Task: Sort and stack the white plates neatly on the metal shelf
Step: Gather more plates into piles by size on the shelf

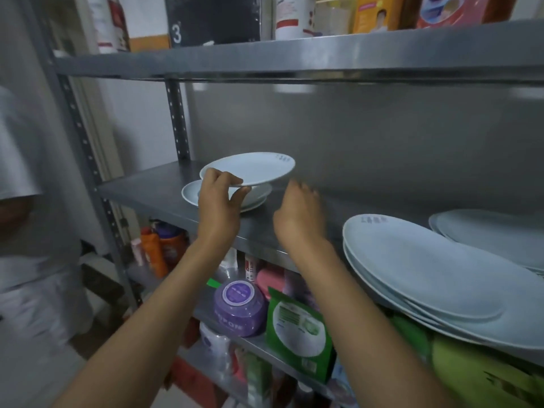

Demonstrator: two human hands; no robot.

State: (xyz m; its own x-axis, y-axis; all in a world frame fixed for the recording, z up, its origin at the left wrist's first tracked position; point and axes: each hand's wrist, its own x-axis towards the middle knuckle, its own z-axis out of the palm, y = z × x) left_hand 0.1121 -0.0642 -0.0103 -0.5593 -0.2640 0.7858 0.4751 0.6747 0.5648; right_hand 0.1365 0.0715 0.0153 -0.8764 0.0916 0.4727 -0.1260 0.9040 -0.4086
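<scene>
My left hand (219, 198) pinches the near rim of a small white plate (253, 169), held just above a low stack of small white plates (259, 195) at the left of the metal shelf (153, 184). My right hand (300, 213) hovers to the right of that stack, blurred, fingers loosely spread, holding nothing. A stack of large oval white plates (426, 266) lies on the shelf at the right, and a second stack of white plates (494, 231) sits behind it.
An upper shelf (294, 57) carries boxes and cans. Below, a lower shelf holds a purple jar (240, 307), a green pouch (297, 331) and orange bottles (156, 248). A person in white (26, 201) stands at the left beside the rack's upright post (85, 142).
</scene>
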